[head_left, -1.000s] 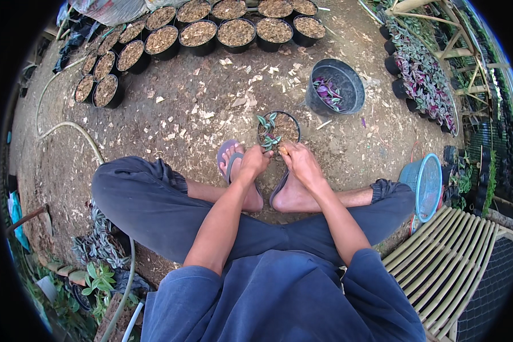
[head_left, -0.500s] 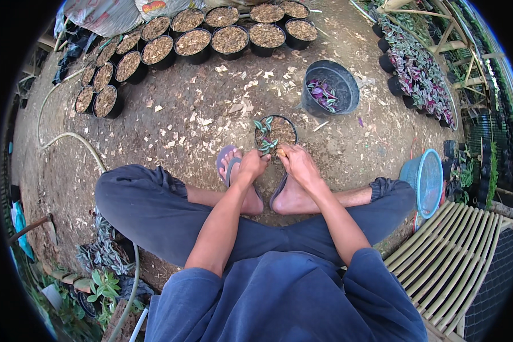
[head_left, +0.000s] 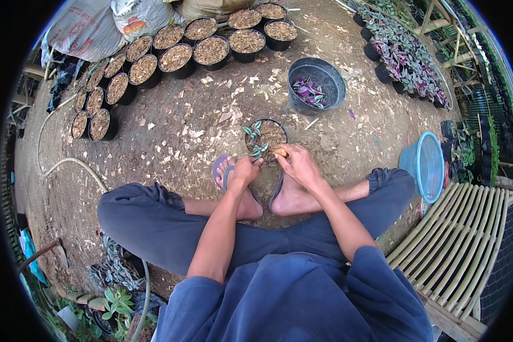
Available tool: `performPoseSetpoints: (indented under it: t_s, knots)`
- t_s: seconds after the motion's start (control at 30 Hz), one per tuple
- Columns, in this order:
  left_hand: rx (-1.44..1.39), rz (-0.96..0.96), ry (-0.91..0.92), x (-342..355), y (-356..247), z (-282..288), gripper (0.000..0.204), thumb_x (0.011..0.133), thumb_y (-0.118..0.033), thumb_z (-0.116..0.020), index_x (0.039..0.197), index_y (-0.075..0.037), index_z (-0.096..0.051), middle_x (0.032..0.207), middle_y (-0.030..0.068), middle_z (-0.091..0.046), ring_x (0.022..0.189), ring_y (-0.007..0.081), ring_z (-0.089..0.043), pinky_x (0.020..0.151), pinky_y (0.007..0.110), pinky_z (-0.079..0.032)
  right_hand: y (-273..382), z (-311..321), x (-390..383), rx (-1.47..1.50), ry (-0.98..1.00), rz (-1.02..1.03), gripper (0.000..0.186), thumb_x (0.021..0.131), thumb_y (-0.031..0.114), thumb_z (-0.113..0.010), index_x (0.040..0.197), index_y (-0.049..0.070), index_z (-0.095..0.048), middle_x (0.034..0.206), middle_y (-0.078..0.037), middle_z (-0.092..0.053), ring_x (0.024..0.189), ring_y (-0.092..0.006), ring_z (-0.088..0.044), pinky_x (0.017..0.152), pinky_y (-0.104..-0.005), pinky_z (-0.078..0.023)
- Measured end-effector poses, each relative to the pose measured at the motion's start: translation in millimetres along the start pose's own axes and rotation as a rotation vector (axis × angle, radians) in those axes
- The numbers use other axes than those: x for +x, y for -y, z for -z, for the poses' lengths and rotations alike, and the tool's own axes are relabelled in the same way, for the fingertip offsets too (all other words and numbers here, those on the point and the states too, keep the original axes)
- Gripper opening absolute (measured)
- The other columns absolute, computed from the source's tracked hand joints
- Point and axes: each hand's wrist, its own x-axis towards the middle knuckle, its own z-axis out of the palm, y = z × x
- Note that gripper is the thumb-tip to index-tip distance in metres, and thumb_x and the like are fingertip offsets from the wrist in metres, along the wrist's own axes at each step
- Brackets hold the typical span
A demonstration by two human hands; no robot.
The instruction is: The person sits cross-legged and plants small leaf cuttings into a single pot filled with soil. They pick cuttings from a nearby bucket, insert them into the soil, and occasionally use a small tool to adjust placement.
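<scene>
My left hand is closed on a green-and-silver striped cutting at the near side of a small black pot filled with brown chips. More striped leaves stand up at that pot's left side. My right hand, fingers curled, grips a small tan object at the pot's near right edge; I cannot make out what it is. Behind the pot, a larger dark pot holds loose purple and green cuttings.
Rows of chip-filled pots and sacks lie at back left, potted purple plants at back right. A blue mesh basket and bamboo bench are at my right, a hose at my left, my sandalled feet below the pot.
The view has shifted, so the pots at the back sit further left and more of the sacks shows. Both hands keep their hold beside the small pot, with little visible movement relative to it.
</scene>
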Motion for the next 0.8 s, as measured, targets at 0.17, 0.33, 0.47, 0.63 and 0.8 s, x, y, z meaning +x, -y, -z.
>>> performPoseSetpoints:
  t_s: [0.17,0.33,0.47,0.63,0.8]
  knots:
    - [0.006,0.010,0.050,-4.6,-2.0,7.4,0.044,0.102,-0.046,-0.069,0.096,-0.005,-0.084,0.094,0.0188,-0.080,0.092,0.0334,-0.076,0.089,0.044,-0.055,5.8,19.0,-0.6,0.050,-0.056,-0.054,0.029,0.098,0.021,-0.072,0.117,0.000,-0.076,0.103,-0.021,-0.077,0.097,-0.0370,-0.073,0.088,-0.0453,-0.058]
    - [0.171,-0.011,0.178,-23.6,-11.1,11.6,0.045,0.099,-0.046,-0.073,0.094,-0.003,-0.082,0.090,0.0212,-0.078,0.090,0.0362,-0.076,0.088,0.046,-0.056,-14.0,43.3,-0.6,0.323,-0.078,-0.298,0.027,0.098,0.021,-0.074,0.116,0.002,-0.077,0.088,-0.010,-0.077,0.078,-0.0185,-0.073,0.071,-0.0381,-0.057]
    - [0.149,-0.145,0.411,-43.1,-39.4,3.0,0.038,0.099,-0.037,-0.072,0.099,0.001,-0.079,0.091,0.0243,-0.077,0.092,0.0405,-0.076,0.087,0.046,-0.057,-85.1,69.9,6.8,0.258,-0.112,-0.433,0.028,0.095,0.023,-0.074,0.114,0.003,-0.079,0.093,-0.015,-0.080,0.085,-0.0239,-0.078,0.078,-0.0403,-0.059]
    - [-0.108,-0.431,0.304,-74.6,-88.2,-46.5,0.037,0.103,-0.035,-0.070,0.115,0.000,-0.068,0.097,0.0220,-0.075,0.094,0.0361,-0.075,0.085,0.045,-0.057,-211.5,84.5,0.3,-0.097,0.193,-0.619,0.029,0.093,0.022,-0.073,0.117,0.007,-0.081,0.100,-0.016,-0.081,0.095,-0.0285,-0.078,0.084,-0.0426,-0.059]
    - [0.022,-0.471,0.420,-89.9,-97.3,-72.5,0.048,0.106,-0.033,-0.065,0.137,0.001,-0.053,0.112,0.0281,-0.072,0.104,0.0441,-0.071,0.093,0.048,-0.055,-221.1,104.9,11.3,-0.356,0.196,-0.632,0.030,0.094,0.029,-0.074,0.117,0.012,-0.081,0.112,-0.019,-0.079,0.106,-0.0344,-0.076,0.093,-0.0450,-0.058]
